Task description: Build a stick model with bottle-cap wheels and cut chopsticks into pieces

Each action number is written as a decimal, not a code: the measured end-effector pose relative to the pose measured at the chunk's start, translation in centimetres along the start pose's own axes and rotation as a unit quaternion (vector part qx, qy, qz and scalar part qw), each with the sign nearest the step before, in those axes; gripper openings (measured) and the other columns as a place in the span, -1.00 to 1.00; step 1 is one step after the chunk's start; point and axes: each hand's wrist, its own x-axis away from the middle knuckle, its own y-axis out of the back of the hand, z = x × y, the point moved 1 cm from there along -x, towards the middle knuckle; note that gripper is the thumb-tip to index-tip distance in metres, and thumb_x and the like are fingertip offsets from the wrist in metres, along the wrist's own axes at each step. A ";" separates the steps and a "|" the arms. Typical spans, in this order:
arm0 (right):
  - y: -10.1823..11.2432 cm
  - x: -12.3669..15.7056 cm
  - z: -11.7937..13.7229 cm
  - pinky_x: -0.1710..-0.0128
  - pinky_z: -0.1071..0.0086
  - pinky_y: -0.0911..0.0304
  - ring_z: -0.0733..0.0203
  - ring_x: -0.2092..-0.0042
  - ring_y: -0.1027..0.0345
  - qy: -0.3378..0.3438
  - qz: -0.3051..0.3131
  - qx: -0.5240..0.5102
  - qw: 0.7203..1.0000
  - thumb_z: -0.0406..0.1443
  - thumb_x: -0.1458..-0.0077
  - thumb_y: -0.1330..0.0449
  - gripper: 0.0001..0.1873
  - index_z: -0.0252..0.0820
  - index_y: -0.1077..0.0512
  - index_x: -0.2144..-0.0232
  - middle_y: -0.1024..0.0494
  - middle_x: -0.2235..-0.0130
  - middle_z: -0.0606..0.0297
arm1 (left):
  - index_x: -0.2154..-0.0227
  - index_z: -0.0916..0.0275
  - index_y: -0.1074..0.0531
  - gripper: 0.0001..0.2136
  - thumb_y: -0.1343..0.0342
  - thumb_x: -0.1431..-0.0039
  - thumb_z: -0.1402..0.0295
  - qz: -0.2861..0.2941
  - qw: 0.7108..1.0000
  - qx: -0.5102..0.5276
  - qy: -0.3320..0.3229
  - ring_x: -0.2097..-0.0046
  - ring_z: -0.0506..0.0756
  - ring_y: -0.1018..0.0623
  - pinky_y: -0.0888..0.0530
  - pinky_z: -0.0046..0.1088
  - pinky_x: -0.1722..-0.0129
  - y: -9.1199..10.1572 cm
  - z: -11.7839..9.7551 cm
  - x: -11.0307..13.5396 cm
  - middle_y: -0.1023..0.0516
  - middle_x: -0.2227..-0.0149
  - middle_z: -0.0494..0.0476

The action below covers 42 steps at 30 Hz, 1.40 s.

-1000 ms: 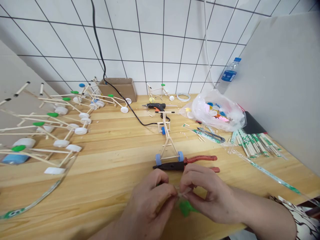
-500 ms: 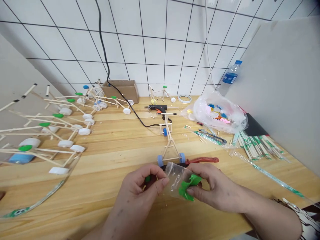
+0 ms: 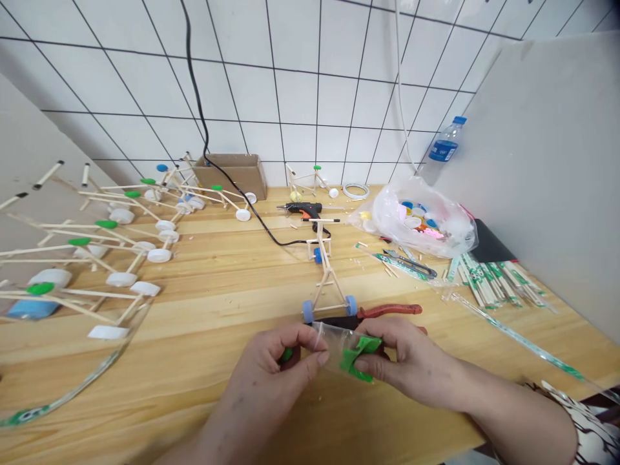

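My left hand (image 3: 268,368) and my right hand (image 3: 407,355) hold a clear plastic wrapper (image 3: 329,349) between them, just above the wooden table. A green printed part of the wrapper (image 3: 361,354) lies under my right fingers. A small green piece (image 3: 287,354) shows inside my left fingers, mostly hidden. Just beyond the hands are red-handled pliers (image 3: 390,311), their black jaws hidden behind the wrapper. A stick-built toy car (image 3: 324,274) with blue bottle-cap wheels stands beyond them.
Several finished stick cars with white caps (image 3: 121,248) crowd the left. A hot glue gun (image 3: 300,208), black cable (image 3: 252,216), cardboard box (image 3: 232,175), and plastic bag of caps (image 3: 416,219) stand behind. Scissors (image 3: 411,265) and wrapped chopsticks (image 3: 494,281) lie right.
My hands have moved apart from their close pinch, and the wrapper has opened out between them. It now covers the pliers' jaws. The view has shifted slightly.
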 end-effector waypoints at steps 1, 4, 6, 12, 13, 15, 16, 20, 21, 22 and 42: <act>-0.1 0.0 -0.1 0.50 0.49 -0.09 0.34 0.47 -0.19 0.001 0.005 -0.001 1.000 -0.32 0.00 -0.12 -0.94 -0.21 -0.36 0.43 -0.35 0.50 0.38 | 0.54 0.27 -0.44 -0.87 -0.14 0.10 0.30 0.006 1.000 -0.001 0.009 0.42 0.04 -0.41 -0.31 -0.52 0.44 0.0 0.0 0.0 -0.48 0.51 0.05; -0.3 -0.1 -0.4 0.50 0.50 -0.08 0.35 0.47 -0.17 0.009 0.006 -0.002 1.000 -0.33 -0.02 -0.10 -0.94 -0.22 -0.35 0.44 -0.33 0.51 0.39 | 0.52 0.28 -0.46 -0.87 -0.14 0.09 0.30 0.035 0.999 0.009 0.017 0.41 0.04 -0.42 -0.32 -0.50 0.40 0.1 0.0 -0.1 -0.49 0.50 0.05; -0.4 -0.1 -0.5 0.51 0.51 -0.05 0.37 0.49 -0.15 0.017 -0.003 0.010 1.000 -0.36 -0.01 -0.09 -0.94 -0.23 -0.34 0.47 -0.31 0.53 0.41 | 0.48 0.27 -0.49 -0.86 -0.14 0.07 0.31 0.072 0.997 0.025 0.011 0.38 0.06 -0.44 -0.33 -0.48 0.37 0.0 0.1 -0.2 -0.52 0.47 0.06; -0.7 0.3 -0.5 0.59 0.52 0.07 0.41 0.55 -0.04 0.038 -0.019 0.020 0.999 -0.40 0.02 -0.07 -0.90 -0.24 -0.31 0.55 -0.20 0.61 0.46 | 0.51 0.26 -0.52 -0.92 -0.17 0.12 0.38 0.090 0.996 0.021 0.009 0.35 0.08 -0.47 -0.34 -0.49 0.36 -0.3 0.2 -0.3 -0.55 0.47 0.06; -0.7 0.3 -0.5 0.60 0.52 0.08 0.41 0.56 -0.02 0.040 -0.021 0.019 0.999 -0.40 0.02 -0.07 -0.89 -0.24 -0.29 0.56 -0.19 0.62 0.46 | 0.52 0.25 -0.51 -0.93 -0.17 0.13 0.40 0.085 0.996 0.015 0.008 0.37 0.07 -0.46 -0.34 -0.51 0.38 -0.3 0.1 -0.2 -0.54 0.48 0.05; -0.9 0.2 -0.5 0.60 0.52 0.09 0.42 0.56 0.01 0.041 -0.025 0.013 0.999 -0.41 0.04 -0.07 -0.87 -0.24 -0.27 0.59 -0.17 0.62 0.47 | 0.52 0.25 -0.52 -0.93 -0.16 0.14 0.43 0.091 0.996 0.010 0.008 0.40 0.04 -0.44 -0.32 -0.53 0.41 -0.4 0.1 -0.1 -0.53 0.49 0.03; -0.9 0.1 -0.5 0.60 0.52 0.09 0.42 0.56 0.01 0.040 -0.027 0.008 0.999 -0.41 0.04 -0.07 -0.87 -0.23 -0.27 0.59 -0.17 0.62 0.47 | 0.52 0.25 -0.52 -0.92 -0.16 0.15 0.45 0.094 0.996 0.010 0.008 0.41 0.03 -0.43 -0.31 -0.53 0.42 -0.5 0.1 -0.1 -0.53 0.49 0.02; -1.1 0.0 -0.4 0.59 0.52 0.04 0.40 0.55 -0.04 0.029 -0.033 -0.006 0.999 -0.39 0.04 -0.08 -0.90 -0.25 -0.32 0.57 -0.23 0.61 0.44 | 0.56 0.25 -0.47 -0.98 -0.17 0.15 0.44 0.077 0.997 0.020 0.010 0.41 0.02 -0.41 -0.30 -0.54 0.41 -0.5 0.3 0.0 -0.49 0.52 -0.01; -1.1 0.0 -0.4 0.59 0.52 0.03 0.40 0.55 -0.06 0.026 -0.032 -0.007 0.999 -0.38 0.04 -0.09 -0.91 -0.26 -0.34 0.54 -0.25 0.60 0.43 | 0.56 0.25 -0.46 -0.98 -0.17 0.14 0.44 0.080 0.996 0.027 0.012 0.40 0.02 -0.41 -0.31 -0.54 0.40 -0.5 0.3 0.0 -0.49 0.51 -0.01; -1.1 -0.1 -0.4 0.59 0.52 0.02 0.39 0.55 -0.07 0.025 -0.029 -0.005 0.999 -0.37 0.03 -0.10 -0.92 -0.26 -0.36 0.52 -0.26 0.60 0.42 | 0.55 0.25 -0.46 -0.98 -0.17 0.12 0.43 0.086 0.996 0.035 0.014 0.38 0.02 -0.42 -0.31 -0.53 0.37 -0.5 0.3 0.0 -0.50 0.49 0.00; -1.3 0.1 -0.1 0.58 0.52 0.04 0.39 0.54 -0.07 0.067 -0.062 0.078 0.993 -0.43 0.02 -0.04 -0.92 -0.21 -0.28 0.51 -0.23 0.59 0.44 | 0.33 0.20 -0.55 -0.81 -0.09 0.01 0.37 0.131 0.991 -0.002 0.021 0.26 0.12 -0.49 -0.37 -0.44 0.24 0.1 0.4 -0.4 -0.57 0.43 0.04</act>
